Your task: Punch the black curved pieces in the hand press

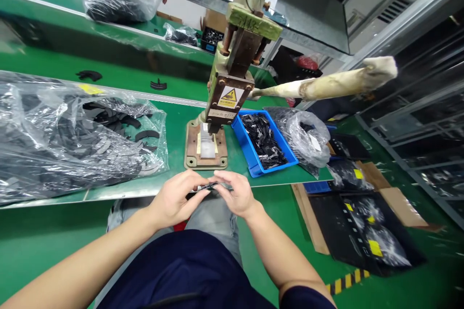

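Observation:
My left hand (pixel 179 196) and my right hand (pixel 235 193) meet at the front edge of the green bench. Between the fingertips of both is a small dark plastic part (pixel 209 186), pinched from either side; its exact shape is mostly hidden by the fingers. Just beyond the hands stands a hand press (pixel 232 82) with its ram above a small metal block (pixel 208 147) on the base. To the right of the press, a blue bin (pixel 256 170) holds many small black parts. Left of it lies a clear plastic bag (pixel 72 154) full of curved black pieces.
The press's long wrapped lever (pixel 333 83) sticks out to the right. Two loose black pieces, one curved (pixel 89 75) and one small (pixel 158 85), lie at the back of the bench. Cartons with bagged parts (pixel 377 231) stand on the floor at right.

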